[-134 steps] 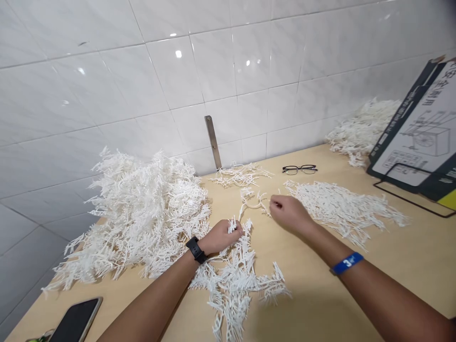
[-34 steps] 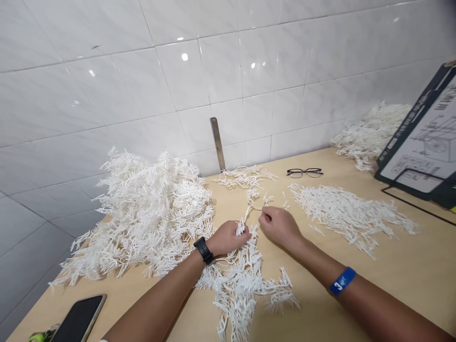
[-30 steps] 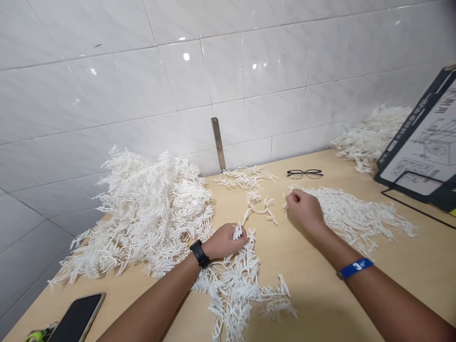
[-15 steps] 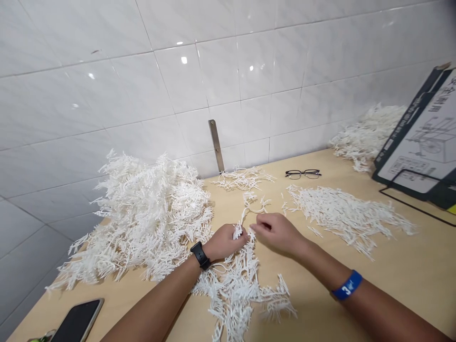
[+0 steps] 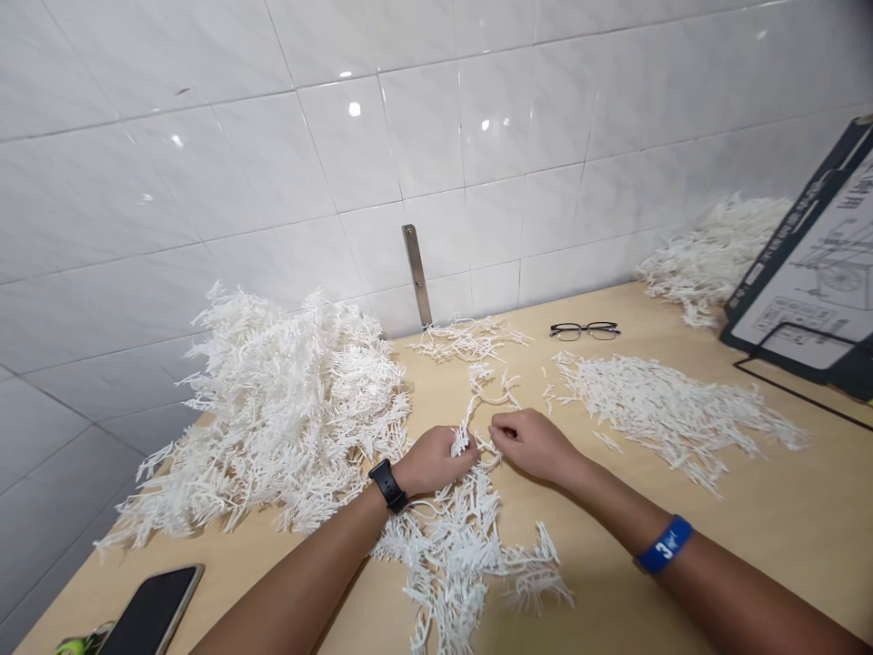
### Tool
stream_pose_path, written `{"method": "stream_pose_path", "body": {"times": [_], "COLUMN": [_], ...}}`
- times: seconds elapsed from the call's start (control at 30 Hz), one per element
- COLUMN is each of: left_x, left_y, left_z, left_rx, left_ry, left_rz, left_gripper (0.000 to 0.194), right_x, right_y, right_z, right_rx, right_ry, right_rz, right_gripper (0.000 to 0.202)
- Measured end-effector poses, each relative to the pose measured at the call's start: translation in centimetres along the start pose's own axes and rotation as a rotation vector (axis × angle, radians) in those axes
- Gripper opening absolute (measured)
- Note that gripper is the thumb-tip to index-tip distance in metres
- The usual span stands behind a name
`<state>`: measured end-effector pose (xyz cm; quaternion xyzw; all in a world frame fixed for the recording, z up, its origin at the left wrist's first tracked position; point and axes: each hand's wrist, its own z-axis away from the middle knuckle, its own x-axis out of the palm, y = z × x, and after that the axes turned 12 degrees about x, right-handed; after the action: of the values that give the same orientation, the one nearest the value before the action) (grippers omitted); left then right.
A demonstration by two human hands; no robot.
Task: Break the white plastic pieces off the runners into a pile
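My left hand (image 5: 436,459), with a black watch on the wrist, is closed round a white branched plastic strand (image 5: 462,440). The strand's thin stem and fine side prongs stick out above the fingers. Just to the right, my right hand (image 5: 532,443) is held in a pinch, its fingertips beside the strand; whatever lies between them is hidden. Below both hands spreads a loose cluster of white branched strands (image 5: 454,555). A curved bare stem (image 5: 487,398) lies beyond the hands.
A tall heap of white strands (image 5: 286,409) stands at left. Small loose white pieces (image 5: 661,400) lie at right, near eyeglasses (image 5: 585,331). Thin stems (image 5: 470,340) lie by a metal bracket (image 5: 416,273). A phone (image 5: 151,608), another white pile (image 5: 713,246) and a printed box (image 5: 811,273) flank them.
My right hand has shifted slightly right, away from my left hand, widening the gap between them. My left hand keeps its grip on the strand. The view has tilted slightly.
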<state>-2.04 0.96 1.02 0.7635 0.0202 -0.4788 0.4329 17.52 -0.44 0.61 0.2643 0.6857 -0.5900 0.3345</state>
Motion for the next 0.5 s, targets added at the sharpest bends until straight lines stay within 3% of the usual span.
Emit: {"method": "stream_pose_path", "body": {"times": [0.13,0.3,0.4,0.5], "left_x": [0.1,0.0,0.0,0.0], "left_y": [-0.2,-0.5,-0.3,0.0], "left_z": [0.1,0.3,0.3,0.3], "left_rx": [0.015,0.002,-0.029,-0.033], "left_ry": [-0.007,-0.029,-0.018,-0.003], "left_rz": [0.025,0.062,0.057,0.064], "left_gripper": [0.022,0.018,0.024,0.027], "right_x": [-0.4,-3.8,-5.7,-6.0], "right_y": [0.6,4.8,6.8,6.5], "right_z": [-0.3,-1.4,-1.9,-1.9], "right_rx": [0.067,0.378,0.521,0.54], "right_ry": [0.146,0.483,0.487,0.484], "right_rz": [0.026,-0.085,0.025,0.061], "right_gripper": [0.029,0.027,0.035,0.044]}}
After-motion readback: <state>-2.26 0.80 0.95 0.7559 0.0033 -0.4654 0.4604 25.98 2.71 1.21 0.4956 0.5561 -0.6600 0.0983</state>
